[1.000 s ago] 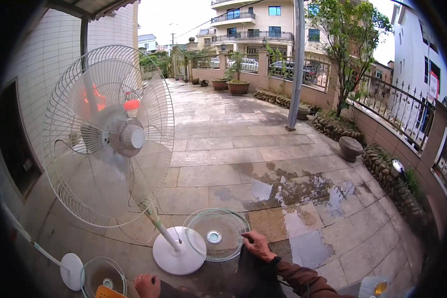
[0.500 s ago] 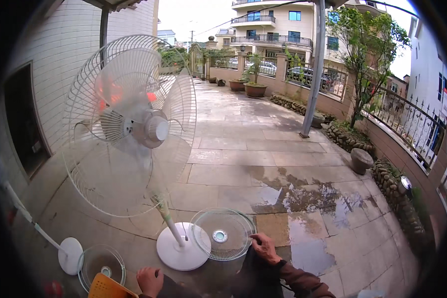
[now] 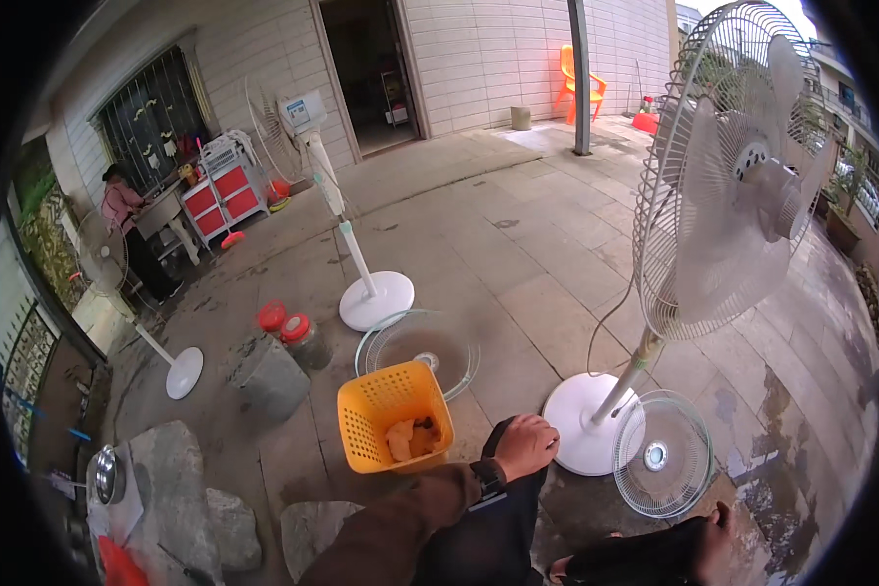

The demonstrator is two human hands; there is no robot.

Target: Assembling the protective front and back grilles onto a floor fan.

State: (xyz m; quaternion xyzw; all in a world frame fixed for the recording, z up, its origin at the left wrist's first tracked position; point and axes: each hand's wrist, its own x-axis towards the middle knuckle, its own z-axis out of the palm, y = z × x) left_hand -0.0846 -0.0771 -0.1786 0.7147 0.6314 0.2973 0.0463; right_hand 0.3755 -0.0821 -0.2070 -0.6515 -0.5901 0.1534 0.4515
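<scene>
My left hand [image 3: 527, 445], with a watch on its wrist, rests on my left knee. Its fingers are curled in, with nothing seen in them. On my other knee lies my right hand [image 3: 718, 543], dark and smeared, so its fingers cannot be made out. Ahead on the right stands a pedestal fan [image 3: 742, 195], its blades bare at the front and a wire cage behind them. A round wire fan guard [image 3: 689, 439] leans on its white base [image 3: 566, 420]. Left of my left hand is a yellow plastic basket [image 3: 361, 430] holding a crumpled pale cloth [image 3: 400, 439]. Behind it lies another fan guard [image 3: 459, 337].
Farther left stand two more pedestal fans [image 3: 376, 298] [image 3: 184, 373], a grey bucket [image 3: 269, 381] and a red-lidded jar [image 3: 308, 344]. Large stones [image 3: 166, 488] lie at lower left. A person [image 3: 122, 210] stands by a table. An orange chair [image 3: 581, 88] is near the wall.
The view has swung left, so the large fan now appears at the right and the basket, jars and person have come into view. Both hands remain on my knees.
</scene>
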